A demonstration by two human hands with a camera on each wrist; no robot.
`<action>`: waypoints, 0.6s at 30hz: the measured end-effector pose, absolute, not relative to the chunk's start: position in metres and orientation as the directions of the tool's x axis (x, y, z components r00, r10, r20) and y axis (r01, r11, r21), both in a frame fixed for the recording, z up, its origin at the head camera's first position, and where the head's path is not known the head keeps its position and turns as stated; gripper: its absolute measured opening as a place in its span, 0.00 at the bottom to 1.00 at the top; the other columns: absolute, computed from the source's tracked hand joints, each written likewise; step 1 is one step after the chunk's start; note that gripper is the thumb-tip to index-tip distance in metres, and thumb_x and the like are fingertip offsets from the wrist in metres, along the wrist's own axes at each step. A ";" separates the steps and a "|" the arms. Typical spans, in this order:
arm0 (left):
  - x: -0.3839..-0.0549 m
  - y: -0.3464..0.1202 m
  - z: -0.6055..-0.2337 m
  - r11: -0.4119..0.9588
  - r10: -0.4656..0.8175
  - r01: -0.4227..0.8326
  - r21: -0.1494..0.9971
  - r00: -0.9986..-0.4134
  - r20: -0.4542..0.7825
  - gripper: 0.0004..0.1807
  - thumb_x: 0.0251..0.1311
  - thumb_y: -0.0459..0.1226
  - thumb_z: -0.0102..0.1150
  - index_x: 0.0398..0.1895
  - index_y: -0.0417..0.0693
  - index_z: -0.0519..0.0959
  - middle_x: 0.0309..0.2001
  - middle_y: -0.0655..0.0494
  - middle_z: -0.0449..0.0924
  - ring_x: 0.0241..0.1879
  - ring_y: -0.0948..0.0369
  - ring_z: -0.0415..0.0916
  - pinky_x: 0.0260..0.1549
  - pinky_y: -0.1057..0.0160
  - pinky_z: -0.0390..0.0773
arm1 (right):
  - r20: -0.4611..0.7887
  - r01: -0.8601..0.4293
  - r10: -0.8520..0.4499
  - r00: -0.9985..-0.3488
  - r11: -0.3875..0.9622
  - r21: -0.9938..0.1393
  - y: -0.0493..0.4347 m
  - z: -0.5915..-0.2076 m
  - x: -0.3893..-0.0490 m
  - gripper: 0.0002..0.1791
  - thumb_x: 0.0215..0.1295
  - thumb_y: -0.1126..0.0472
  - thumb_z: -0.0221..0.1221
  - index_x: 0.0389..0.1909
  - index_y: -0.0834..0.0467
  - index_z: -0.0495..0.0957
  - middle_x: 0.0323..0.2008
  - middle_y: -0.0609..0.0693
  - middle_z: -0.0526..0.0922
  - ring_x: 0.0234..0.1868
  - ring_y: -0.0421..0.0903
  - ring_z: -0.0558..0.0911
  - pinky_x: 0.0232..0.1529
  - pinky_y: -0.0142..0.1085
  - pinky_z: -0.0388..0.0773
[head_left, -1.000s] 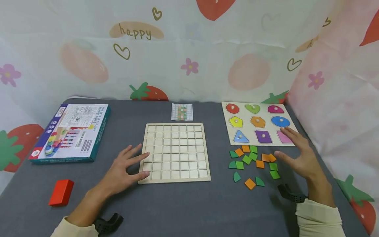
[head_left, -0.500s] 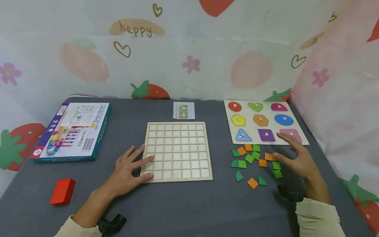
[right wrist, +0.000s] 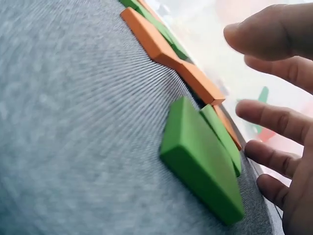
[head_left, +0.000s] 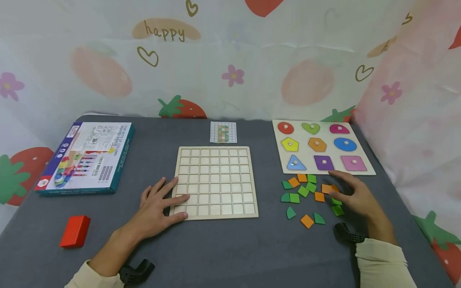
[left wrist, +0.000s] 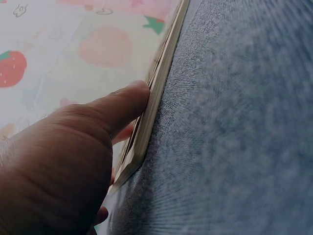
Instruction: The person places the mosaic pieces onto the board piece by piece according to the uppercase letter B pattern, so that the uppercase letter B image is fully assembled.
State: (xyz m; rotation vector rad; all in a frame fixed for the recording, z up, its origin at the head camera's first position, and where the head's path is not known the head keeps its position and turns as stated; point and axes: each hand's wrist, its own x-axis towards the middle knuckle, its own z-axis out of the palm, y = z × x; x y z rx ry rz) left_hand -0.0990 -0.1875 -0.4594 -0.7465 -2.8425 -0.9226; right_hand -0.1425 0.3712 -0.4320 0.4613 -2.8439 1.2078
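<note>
A wooden grid board point(head_left: 216, 184) with square cells lies mid-table. My left hand point(head_left: 155, 208) rests at its lower left corner, fingers spread over the left edge; in the left wrist view the thumb point(left wrist: 129, 100) touches the board's side. Over to the right, my right hand point(head_left: 358, 200) hovers low above loose tiles, fingers apart and holding nothing. Those tiles are orange squares point(head_left: 307, 221), light green squares point(head_left: 294, 198) and dark green quarter-rounds point(head_left: 291, 213). Close under the hand in the right wrist view are a green tile point(right wrist: 200, 156) and an orange tile point(right wrist: 200, 83).
A knob shape puzzle point(head_left: 306, 160) lies behind the tiles at the back right. Behind the grid board is a small pattern card point(head_left: 223, 132). At the left are a flat toy box point(head_left: 90, 160) and a red block point(head_left: 75, 232). A printed cloth hangs behind the table.
My right hand has come down and left, off the knob puzzle and closer over the tiles. The left hand has moved slightly further onto the board's edge. The view has shifted slightly.
</note>
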 end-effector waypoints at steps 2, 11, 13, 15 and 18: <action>-0.099 -0.188 -0.459 0.709 0.431 0.467 0.528 -0.880 0.200 0.27 0.58 0.52 0.65 0.60 0.55 0.79 0.71 0.44 0.56 0.70 0.37 0.44 0.57 0.28 0.40 | 0.133 -0.286 -0.272 -0.953 0.666 -0.689 0.371 -0.434 -0.143 0.34 0.57 0.63 0.69 0.65 0.64 0.70 0.63 0.69 0.65 0.61 0.68 0.61 0.58 0.70 0.51; -0.098 -0.187 -0.457 0.715 0.433 0.463 0.524 -0.882 0.188 0.27 0.58 0.52 0.65 0.60 0.54 0.80 0.71 0.43 0.57 0.69 0.36 0.45 0.56 0.28 0.41 | 0.104 -0.304 -0.306 -0.946 0.736 -0.604 0.369 -0.437 -0.143 0.26 0.56 0.66 0.68 0.57 0.67 0.76 0.62 0.69 0.64 0.61 0.71 0.58 0.53 0.73 0.55; -0.098 -0.187 -0.457 0.717 0.431 0.460 0.523 -0.883 0.187 0.27 0.57 0.52 0.66 0.60 0.54 0.80 0.71 0.43 0.57 0.69 0.36 0.45 0.57 0.28 0.41 | 0.095 -0.298 -0.302 -0.949 0.751 -0.589 0.368 -0.437 -0.143 0.22 0.57 0.66 0.68 0.53 0.67 0.78 0.62 0.68 0.63 0.61 0.71 0.57 0.52 0.73 0.54; -0.098 -0.186 -0.457 0.717 0.429 0.458 0.525 -0.884 0.186 0.28 0.57 0.52 0.66 0.60 0.54 0.80 0.71 0.43 0.57 0.69 0.36 0.45 0.57 0.28 0.40 | 0.087 -0.285 -0.289 -0.953 0.767 -0.575 0.367 -0.437 -0.143 0.19 0.57 0.65 0.68 0.50 0.66 0.80 0.62 0.68 0.63 0.61 0.71 0.56 0.52 0.74 0.53; -0.098 -0.186 -0.457 0.719 0.427 0.456 0.525 -0.885 0.184 0.28 0.57 0.52 0.66 0.60 0.54 0.80 0.71 0.43 0.57 0.69 0.36 0.45 0.57 0.29 0.40 | 0.085 -0.277 -0.277 -0.957 0.786 -0.552 0.365 -0.436 -0.143 0.17 0.60 0.62 0.67 0.48 0.66 0.81 0.62 0.69 0.63 0.61 0.72 0.57 0.53 0.74 0.53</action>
